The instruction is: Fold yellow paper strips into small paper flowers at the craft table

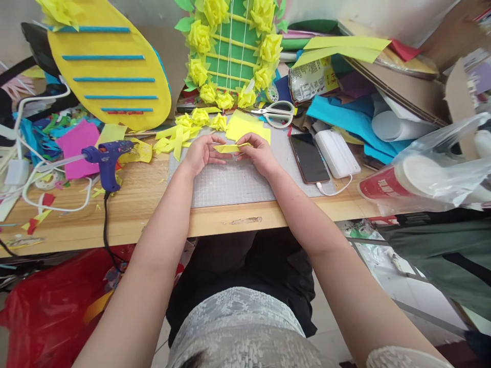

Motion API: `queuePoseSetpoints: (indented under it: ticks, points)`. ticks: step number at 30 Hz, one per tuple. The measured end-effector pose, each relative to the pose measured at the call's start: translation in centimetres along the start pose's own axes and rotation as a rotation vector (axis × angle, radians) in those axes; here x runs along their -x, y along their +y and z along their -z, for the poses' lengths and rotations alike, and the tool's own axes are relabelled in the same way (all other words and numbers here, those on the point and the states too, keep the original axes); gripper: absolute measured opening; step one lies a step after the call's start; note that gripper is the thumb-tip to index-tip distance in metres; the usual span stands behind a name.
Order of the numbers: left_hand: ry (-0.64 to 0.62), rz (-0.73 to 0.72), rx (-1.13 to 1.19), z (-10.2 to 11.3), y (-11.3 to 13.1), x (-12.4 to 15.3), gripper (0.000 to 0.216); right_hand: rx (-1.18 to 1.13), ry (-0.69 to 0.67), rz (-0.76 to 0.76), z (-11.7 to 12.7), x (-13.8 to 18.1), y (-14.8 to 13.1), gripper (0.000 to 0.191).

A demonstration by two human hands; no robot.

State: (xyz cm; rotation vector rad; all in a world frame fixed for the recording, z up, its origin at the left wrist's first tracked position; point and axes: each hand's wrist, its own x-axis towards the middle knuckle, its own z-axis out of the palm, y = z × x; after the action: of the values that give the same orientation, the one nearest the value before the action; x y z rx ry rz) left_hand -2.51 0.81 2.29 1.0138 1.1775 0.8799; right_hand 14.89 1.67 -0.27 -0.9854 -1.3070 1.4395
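Note:
A narrow folded piece of yellow paper (227, 148) is held level between my two hands, over the grey cutting mat (215, 191). My left hand (205, 155) pinches its left end with the fingers curved. At the other end, my right hand (258, 152) grips it between thumb and fingers. Just beyond my hands lie square yellow sheets (249, 125). Several yellow paper flowers (200, 117) and loose yellow strips (177, 140) are to the left of the sheets. A pair of scissors (278, 113) with pale handles rests behind my right hand.
On the left stands a blue glue gun (109, 161) with its cord hanging over the table edge. A phone (309, 157) is cabled to a white power bank (337, 153) on the right. A bagged red cup (387, 181) lies farther right. Flower-trimmed green (238, 46) and yellow (115, 66) panels stand behind.

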Motion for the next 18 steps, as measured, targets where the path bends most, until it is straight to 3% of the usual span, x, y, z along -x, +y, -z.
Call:
queuePoseSetpoints:
  ticks: [4, 11, 18]
  points:
    - [0.051, -0.043, -0.073, -0.6, -0.2, 0.1, 0.024, 0.045, -0.055, 0.004, -0.2, 0.1, -0.1, 0.011]
    - [0.149, -0.112, -0.096, -1.3, -0.7, -0.1, 0.018, -0.03, -0.005, -0.086, 0.2, -0.2, -0.1, 0.024]
    - [0.097, -0.08, -0.101, -1.0, -0.7, 0.1, 0.021, 0.036, 0.071, -0.06, 0.3, -0.4, 0.4, 0.024]
